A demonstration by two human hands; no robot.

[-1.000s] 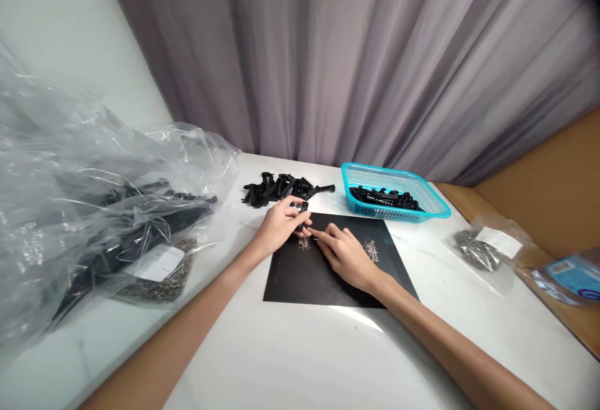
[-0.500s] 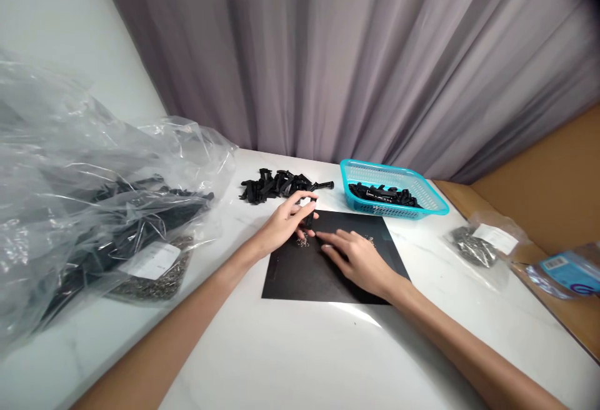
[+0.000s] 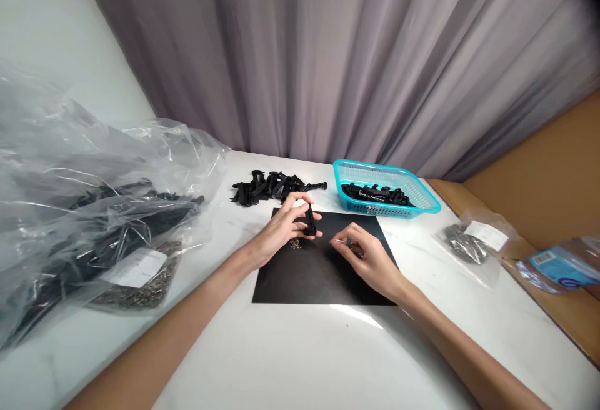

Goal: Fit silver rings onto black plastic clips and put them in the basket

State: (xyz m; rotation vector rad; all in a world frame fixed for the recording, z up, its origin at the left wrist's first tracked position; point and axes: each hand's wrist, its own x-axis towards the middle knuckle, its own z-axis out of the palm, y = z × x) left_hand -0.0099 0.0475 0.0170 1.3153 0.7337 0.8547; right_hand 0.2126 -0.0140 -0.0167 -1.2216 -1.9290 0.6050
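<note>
My left hand (image 3: pixel 284 229) is closed around a slim black plastic part (image 3: pixel 310 219), held upright between thumb and fingers above the black mat (image 3: pixel 309 279). Just under that hand lies a little heap of small metal pieces (image 3: pixel 295 244) on the mat. To the right, my right hand (image 3: pixel 368 254) hovers over the mat with thumb and index finger pinched together. Whatever the pinch holds is too small to make out. The two hands are apart.
Behind the mat lies a pile of black plastic parts (image 3: pixel 267 187). A turquoise basket (image 3: pixel 394 210) with more black parts stands back right. Large clear plastic bags (image 3: pixel 94 166) crowd the left. A bag of metal pieces (image 3: pixel 469 244) and a blue-labelled packet (image 3: pixel 557 266) lie right.
My right hand has drawn back to the right, its fingers going from outstretched to pinched. My left hand has turned the black part so more of it shows. The view has shifted slightly.
</note>
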